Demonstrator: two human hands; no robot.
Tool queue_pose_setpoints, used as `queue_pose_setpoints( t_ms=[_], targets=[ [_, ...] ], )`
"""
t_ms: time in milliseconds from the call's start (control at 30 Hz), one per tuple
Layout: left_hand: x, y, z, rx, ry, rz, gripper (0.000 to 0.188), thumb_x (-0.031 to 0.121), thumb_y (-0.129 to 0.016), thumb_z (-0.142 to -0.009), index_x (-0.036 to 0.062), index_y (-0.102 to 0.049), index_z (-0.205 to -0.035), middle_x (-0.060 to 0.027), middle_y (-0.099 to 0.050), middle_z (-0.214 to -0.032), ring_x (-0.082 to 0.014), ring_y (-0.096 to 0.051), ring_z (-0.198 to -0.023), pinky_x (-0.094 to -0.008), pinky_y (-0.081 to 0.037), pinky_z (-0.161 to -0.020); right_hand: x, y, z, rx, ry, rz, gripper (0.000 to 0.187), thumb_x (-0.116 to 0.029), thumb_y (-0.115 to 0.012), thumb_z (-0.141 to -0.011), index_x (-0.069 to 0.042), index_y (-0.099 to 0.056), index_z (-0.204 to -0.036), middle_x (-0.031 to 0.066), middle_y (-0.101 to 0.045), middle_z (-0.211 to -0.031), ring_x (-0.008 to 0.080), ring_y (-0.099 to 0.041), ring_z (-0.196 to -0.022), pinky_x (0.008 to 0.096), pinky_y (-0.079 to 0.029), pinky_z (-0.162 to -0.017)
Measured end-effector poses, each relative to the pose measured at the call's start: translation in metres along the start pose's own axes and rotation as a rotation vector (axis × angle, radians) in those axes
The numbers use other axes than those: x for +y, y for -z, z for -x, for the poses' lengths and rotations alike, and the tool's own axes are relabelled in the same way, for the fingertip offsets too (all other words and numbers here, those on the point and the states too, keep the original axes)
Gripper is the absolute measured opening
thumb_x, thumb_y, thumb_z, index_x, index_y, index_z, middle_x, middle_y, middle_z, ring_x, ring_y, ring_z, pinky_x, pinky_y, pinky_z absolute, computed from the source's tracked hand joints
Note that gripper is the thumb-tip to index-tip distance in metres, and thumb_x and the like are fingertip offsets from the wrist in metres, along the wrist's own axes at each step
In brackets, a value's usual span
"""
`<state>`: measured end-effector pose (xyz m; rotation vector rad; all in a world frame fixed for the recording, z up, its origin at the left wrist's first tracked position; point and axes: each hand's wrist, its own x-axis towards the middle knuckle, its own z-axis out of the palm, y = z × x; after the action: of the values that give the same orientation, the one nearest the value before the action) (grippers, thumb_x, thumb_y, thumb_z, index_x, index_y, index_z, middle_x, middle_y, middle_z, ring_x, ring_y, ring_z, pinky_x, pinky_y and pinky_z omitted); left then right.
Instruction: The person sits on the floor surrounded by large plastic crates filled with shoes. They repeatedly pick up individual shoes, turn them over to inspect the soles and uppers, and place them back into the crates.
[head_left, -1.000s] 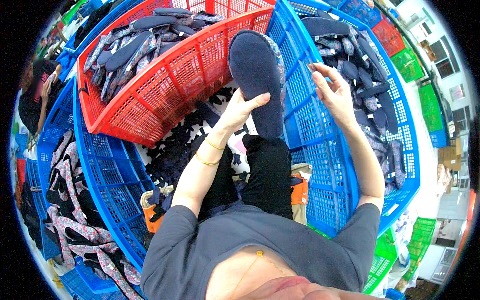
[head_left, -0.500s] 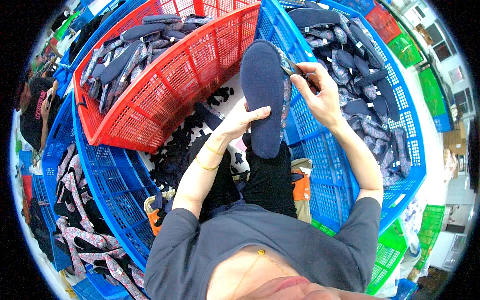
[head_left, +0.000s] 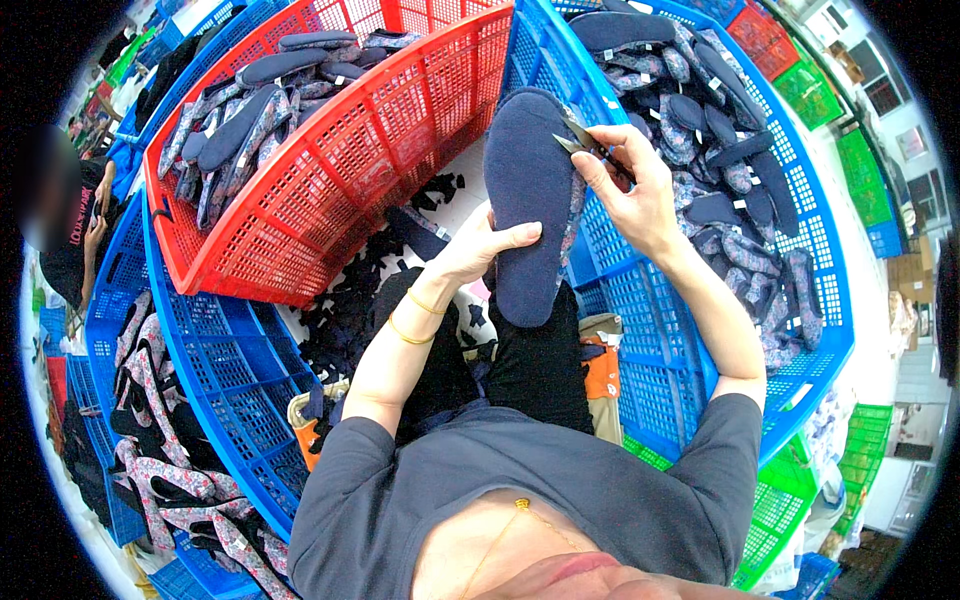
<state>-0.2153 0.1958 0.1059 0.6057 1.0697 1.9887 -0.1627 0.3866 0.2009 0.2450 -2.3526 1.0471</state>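
A slipper [head_left: 522, 180] with a dark navy sole and a floral side stands upright in front of me, its sole facing me. My left hand [head_left: 482, 246] grips it around the middle, thumb pressed flat on the sole and the other fingers hidden behind. In my right hand [head_left: 641, 193] is a pair of thread snips [head_left: 575, 140], fingers curled round the handles. Their two pointed blades are parted and reach over the upper right edge of the sole. Whether the tips touch the fabric, I cannot tell.
A red basket [head_left: 330, 185] of slippers stands front left, a blue basket [head_left: 640, 330] of more slippers at right. At far left, a blue crate [head_left: 215, 340] adjoins floral pieces [head_left: 180, 470]. Dark scraps [head_left: 350, 310] lie between the baskets. Another person [head_left: 75, 215] is at left.
The snips' blades have parted and shifted left over the sole's edge. The slipper has dropped slightly toward me. At the far left, the other person has moved a little.
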Motion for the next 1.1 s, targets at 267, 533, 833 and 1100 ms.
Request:
queue_pose_setpoints(
  t_ms=[267, 533, 833, 1100],
  targets=[
    [-0.002, -0.001, -0.001, -0.019, -0.010, 0.034, 0.052, 0.025, -0.073, -0.083, 0.0003, -0.053, -0.123, -0.0102, -0.065, -0.107, -0.0202, -0.065, -0.096, -0.0342, -0.052, -0.086, -0.005, 0.000, 0.003, 0.020, -0.053, 0.016, 0.024, -0.016, -0.068, -0.089, -0.003, -0.059, -0.106, -0.0018, -0.058, -0.078, 0.0019, -0.046, -0.064, 0.0181, -0.036, -0.056],
    [0.005, -0.003, -0.001, -0.048, -0.017, 0.039, 0.053, 0.027, -0.073, -0.083, 0.0002, -0.052, -0.124, -0.0099, -0.065, -0.109, -0.0199, -0.064, -0.097, -0.0343, -0.052, -0.087, -0.009, 0.004, 0.003, 0.006, -0.082, 0.096, 0.026, -0.022, -0.069, -0.087, -0.002, -0.061, -0.100, 0.0106, -0.063, -0.084, 0.0182, -0.061, -0.070, 0.0296, -0.049, -0.062],
    [-0.005, 0.003, 0.001, 0.005, 0.026, 0.158, 0.060, 0.025, -0.076, -0.080, 0.0013, -0.049, -0.128, -0.0103, -0.063, -0.113, -0.0198, -0.064, -0.099, -0.0347, -0.052, -0.088, -0.012, 0.006, 0.006, -0.019, -0.042, 0.076, 0.024, -0.020, -0.070, -0.086, -0.003, -0.062, -0.100, 0.0095, -0.064, -0.084, 0.0162, -0.061, -0.066, 0.0277, -0.049, -0.058],
    [-0.002, 0.000, 0.004, -0.064, 0.067, 0.136, 0.062, 0.024, -0.076, -0.081, 0.0017, -0.047, -0.130, -0.0104, -0.061, -0.116, -0.0195, -0.062, -0.101, -0.0353, -0.052, -0.090, -0.006, 0.003, 0.006, -0.001, 0.006, -0.004, 0.019, -0.017, -0.068, -0.088, -0.003, -0.060, -0.097, 0.0054, -0.061, -0.078, 0.0111, -0.056, -0.061, 0.0252, -0.045, -0.057]
  ],
)
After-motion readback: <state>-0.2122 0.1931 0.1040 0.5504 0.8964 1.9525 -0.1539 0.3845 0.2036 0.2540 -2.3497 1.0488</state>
